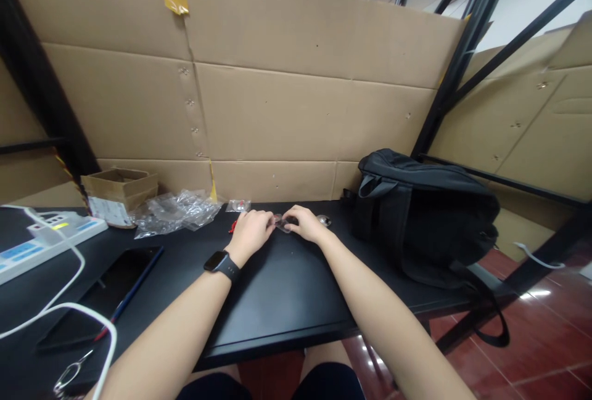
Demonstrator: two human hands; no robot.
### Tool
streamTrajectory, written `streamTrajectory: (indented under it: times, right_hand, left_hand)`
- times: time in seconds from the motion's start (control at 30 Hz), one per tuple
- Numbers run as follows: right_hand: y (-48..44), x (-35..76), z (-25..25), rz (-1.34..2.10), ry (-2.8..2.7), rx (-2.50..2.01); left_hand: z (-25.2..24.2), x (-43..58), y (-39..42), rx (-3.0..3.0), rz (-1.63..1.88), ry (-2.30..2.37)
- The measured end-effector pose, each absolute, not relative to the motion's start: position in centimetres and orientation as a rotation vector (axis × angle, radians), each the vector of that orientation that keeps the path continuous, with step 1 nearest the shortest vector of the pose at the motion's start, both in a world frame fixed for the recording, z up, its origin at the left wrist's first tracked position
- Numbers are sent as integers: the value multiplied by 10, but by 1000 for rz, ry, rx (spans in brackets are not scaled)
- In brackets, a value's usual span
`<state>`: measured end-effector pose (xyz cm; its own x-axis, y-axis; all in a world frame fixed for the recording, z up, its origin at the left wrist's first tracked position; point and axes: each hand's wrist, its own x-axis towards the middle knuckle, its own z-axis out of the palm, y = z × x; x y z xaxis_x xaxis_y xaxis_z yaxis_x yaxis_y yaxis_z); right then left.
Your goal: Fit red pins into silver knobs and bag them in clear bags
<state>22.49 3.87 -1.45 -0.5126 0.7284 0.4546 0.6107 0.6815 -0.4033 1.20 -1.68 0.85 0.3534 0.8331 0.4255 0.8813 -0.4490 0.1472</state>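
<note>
Near the back of the black table, my left hand [252, 232] and my right hand [305, 224] come close together. Between their fingertips is a small clear plastic packet [280, 223], which both pinch; its contents are too small to make out. A dark watch sits on my left wrist. Just left of my left hand, a small red item [232, 226] shows partly, the rest hidden behind the hand. Behind it lies a flat clear packet [238, 205] with a red spot. To the right of my right hand is a small round shiny piece [325, 220].
Crumpled clear plastic [178, 212] and an open cardboard box [121, 190] stand at the back left. A power strip [55, 240], white cables and a dark tablet-like device [104, 295] lie left. A black backpack [425, 215] occupies the right; cardboard walls the back.
</note>
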Motion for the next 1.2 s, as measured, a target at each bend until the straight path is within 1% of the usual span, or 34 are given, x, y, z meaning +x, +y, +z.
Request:
streamTrajectory:
  times: [0.17, 0.33, 0.43, 0.5, 0.6, 0.7, 0.83, 0.9, 0.97, 1.2]
  right_hand:
    - [35, 224, -9, 250, -2257, -1028]
    - [33, 232, 3, 397, -2271, -1180]
    - [34, 232, 5, 488, -2271, -1278]
    - [35, 229, 3, 489, -2344, -1313]
    - [33, 222, -3, 389, -2421, -1372]
    - [29, 217, -8, 272, -2337, -1423]
    - [22, 217, -5, 98, -2303, -1208]
    - [19, 219, 0, 135, -2418, -1090]
    - [16, 220, 4, 220, -2503, -1083]
    - [15, 218, 7, 290, -2415, -1173]
  left_hand:
    - [10, 3, -10, -2542, -808, -1763]
    - [12, 2, -5, -2610, -858, -1888]
    - [12, 6, -6, -2546, -943, -2012]
    - [11, 9, -8, -2531, -955, -2062]
    - [7, 12, -11, -2565, -789, -1984]
    - [2, 14, -12, -2546, -584, -1863]
    - [-1, 14, -12, -2501, -534, -1782]
    - [0, 13, -13, -2542, -531, -1740]
    - [2, 13, -15, -2605, -527, -1688]
    - [3, 13, -20, -2559, -535, -1646]
